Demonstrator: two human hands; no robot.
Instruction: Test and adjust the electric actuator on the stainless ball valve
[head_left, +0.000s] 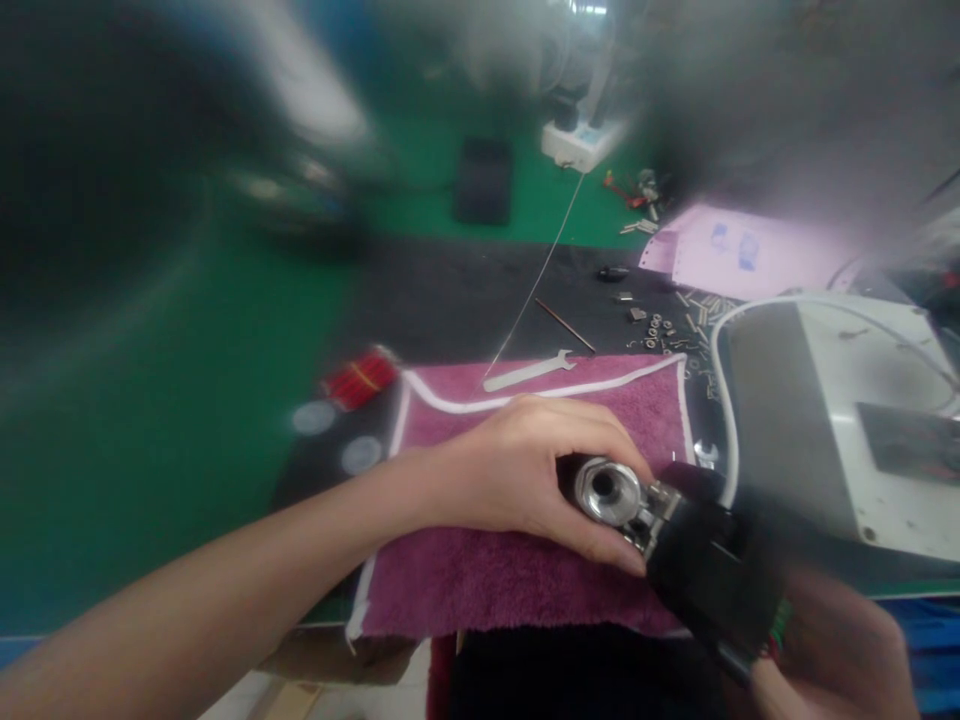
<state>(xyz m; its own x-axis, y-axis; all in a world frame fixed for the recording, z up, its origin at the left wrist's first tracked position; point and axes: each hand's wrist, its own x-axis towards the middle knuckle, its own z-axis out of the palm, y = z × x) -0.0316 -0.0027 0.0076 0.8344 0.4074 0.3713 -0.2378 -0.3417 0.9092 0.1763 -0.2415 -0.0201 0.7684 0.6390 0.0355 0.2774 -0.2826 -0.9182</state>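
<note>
Over the cloth is a black device (pixel 716 580) with a round, hollow metal fitting (pixel 609 492) at its front and small metal parts beside it. I cannot make out its exact kind. My left hand (pixel 540 470) is closed around the front end, thumb below the metal fitting and fingers above. My right hand (pixel 840 640), smeared and partly hidden, grips the rear of the device, where green and red wires show. Underneath lies a purple towel (pixel 465 580) with white edging. An open-end wrench (pixel 529 372) rests on the towel's far part.
Beyond the towel, a thin rod (pixel 564 326) lies on the black mat (pixel 450 290). Small metal parts (pixel 701 315) are scattered beside a white-and-grey box (pixel 825 420) with a white cable. A red bundle (pixel 361 378) lies left, pink paper (pixel 750 250) and a power strip (pixel 581 145) farther back.
</note>
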